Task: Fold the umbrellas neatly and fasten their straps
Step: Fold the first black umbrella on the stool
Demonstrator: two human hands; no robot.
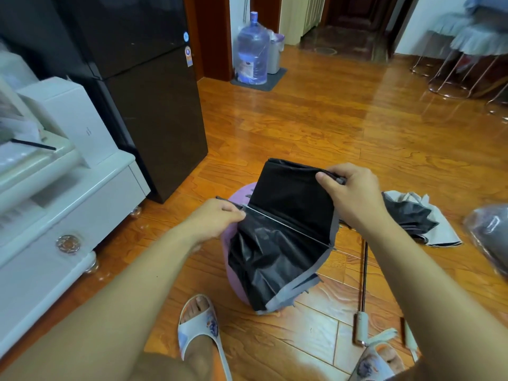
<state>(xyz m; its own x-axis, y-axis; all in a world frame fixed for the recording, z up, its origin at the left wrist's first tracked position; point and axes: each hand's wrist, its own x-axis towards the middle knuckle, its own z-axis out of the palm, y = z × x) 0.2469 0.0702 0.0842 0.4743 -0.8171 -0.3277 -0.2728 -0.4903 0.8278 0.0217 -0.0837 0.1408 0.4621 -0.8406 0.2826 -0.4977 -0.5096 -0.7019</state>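
A purple umbrella [277, 243] with a black lining hangs between my hands above the wooden floor, its canopy half collapsed. My left hand [217, 218] pinches the end of a thin metal rib at the canopy's left side. My right hand [349, 191] grips another rib tip and the upper fabric edge, holding a flat black panel stretched upward. A second umbrella [417, 218], grey with a black lining, lies crumpled on the floor at the right. Its long metal shaft with a pale handle [360, 325] runs toward my right foot.
A white cabinet [63, 204] and a black fridge [148, 105] stand at the left. A water jug [251, 48] is at the back. Chairs [464, 59] stand at the far right, and a plastic bag [489, 232] lies at the right edge. My slippered feet are below.
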